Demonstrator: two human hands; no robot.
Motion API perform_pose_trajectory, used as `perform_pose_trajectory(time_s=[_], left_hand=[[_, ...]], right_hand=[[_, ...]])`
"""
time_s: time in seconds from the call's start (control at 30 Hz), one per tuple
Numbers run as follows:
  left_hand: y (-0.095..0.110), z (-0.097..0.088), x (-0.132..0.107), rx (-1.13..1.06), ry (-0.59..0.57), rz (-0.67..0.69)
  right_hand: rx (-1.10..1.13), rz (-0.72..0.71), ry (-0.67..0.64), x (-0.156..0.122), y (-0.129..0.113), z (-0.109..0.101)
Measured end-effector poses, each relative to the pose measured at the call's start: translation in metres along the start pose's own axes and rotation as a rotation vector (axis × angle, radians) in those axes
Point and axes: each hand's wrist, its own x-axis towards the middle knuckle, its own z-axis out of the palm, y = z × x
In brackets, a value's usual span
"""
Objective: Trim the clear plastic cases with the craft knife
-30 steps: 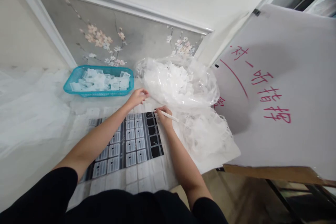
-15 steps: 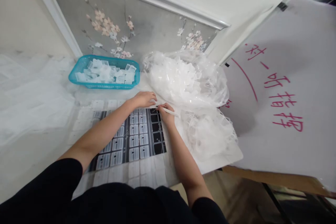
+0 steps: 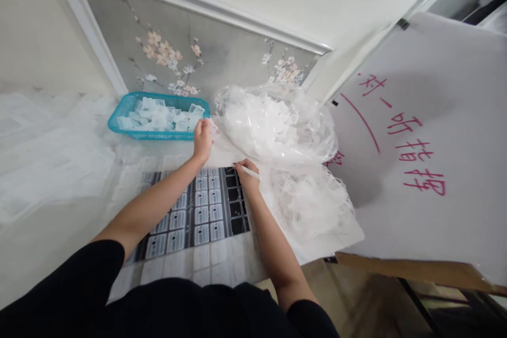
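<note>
A whiteboard with red handwriting fills the right side of the scene. The pale table spreads to the left, with blurry clear plastic over its left part. A framed flower picture stands at the far side, behind the table. On the near middle of the table lies a dark sheet, partly covered by the left forearm; black squares run down its right side. To the right of it sits a loose heap of thin white strips, and beyond that a clear bag full of white pieces. A blue basket stands at the far left, holding small white plastic pieces. Rows of small clear cases cover much of the dark sheet.

The two hands are apart. The left hand is bent at the basket's near right corner; its fingertips are blurred, so I cannot tell whether they grip anything. The right hand pinches a slim white stick at the sheet's far right corner. The stick's narrow tip points left; whether it touches the sheet I cannot tell.
</note>
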Motion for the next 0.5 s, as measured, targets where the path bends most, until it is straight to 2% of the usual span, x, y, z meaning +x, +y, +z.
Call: perform_pose_trajectory(time_s=[0.03, 0.07, 0.17, 0.23, 0.33, 0.43, 0.5], left_hand=[[0.012, 0.001, -0.001, -0.172, 0.064, -0.045], [0.025, 0.002, -0.003, -0.329, 0.078, -0.114], [0.063, 0.003, -0.019, -0.623, -0.103, -0.4], [0.088, 0.001, -0.033, -0.704, -0.21, -0.499], [0.122, -0.004, -0.057, -0.731, -0.286, -0.459], [0.15, -0.011, -0.077, -0.716, -0.316, -0.362], [0.164, -0.015, -0.09, -0.709, -0.338, -0.293]], right_hand=[[0.02, -0.004, -0.002, -0.002, -0.002, -0.001], [0.041, -0.013, -0.003, -0.004, -0.004, -0.003], [0.118, -0.08, 0.022, -0.014, -0.013, -0.006], [0.197, -0.167, 0.064, -0.023, -0.024, -0.01], [0.296, -0.361, 0.23, -0.039, -0.054, -0.025], [0.3, -0.652, 0.491, -0.054, -0.104, -0.053], [0.238, -0.82, 0.473, -0.064, -0.141, -0.074]])
